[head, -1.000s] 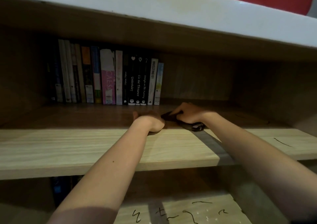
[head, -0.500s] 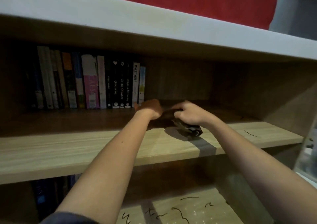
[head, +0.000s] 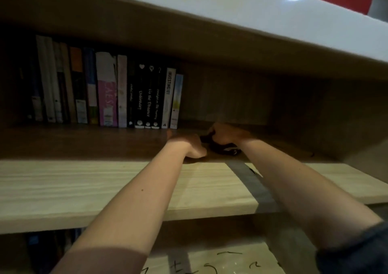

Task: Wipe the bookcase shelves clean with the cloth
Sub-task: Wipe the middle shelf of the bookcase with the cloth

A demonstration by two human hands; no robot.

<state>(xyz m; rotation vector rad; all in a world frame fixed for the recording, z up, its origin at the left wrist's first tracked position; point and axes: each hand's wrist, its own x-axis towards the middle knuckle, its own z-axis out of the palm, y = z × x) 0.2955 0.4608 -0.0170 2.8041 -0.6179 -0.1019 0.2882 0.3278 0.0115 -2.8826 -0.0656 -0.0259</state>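
At frame centre, the right hand (head: 225, 134) is clutching the dark cloth (head: 224, 149) lying on the wooden shelf (head: 84, 181); the left hand (head: 189, 145) is resting beside it, its grip unclear.

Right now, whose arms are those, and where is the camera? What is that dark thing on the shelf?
They belong to a person; there is no machine. The camera sits on their head, looking forward and down, so you see what they see. The right hand grips a dark cloth on the wooden shelf. The left hand rests beside it; its fingers are hidden, so I cannot tell if it holds the cloth too. Books stand at the back left. The lower shelf has black scribbles.
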